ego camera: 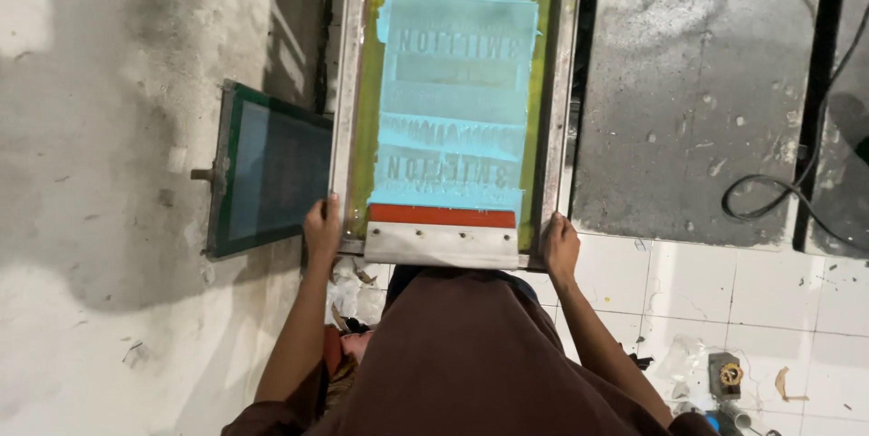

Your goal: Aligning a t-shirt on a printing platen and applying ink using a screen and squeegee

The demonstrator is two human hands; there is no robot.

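White tiled floor; both hands (322, 228) (560, 246) apparently gripping screen frame (348, 83) corners.

Print workshop: screen frame (457, 101), squeegee (442, 235)

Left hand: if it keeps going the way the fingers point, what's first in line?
The left hand already grips the screen frame at its near corner, fingers pointing up-picture. Going on, it would likely slide along that metal side rail; the green-framed screen sits just beside.
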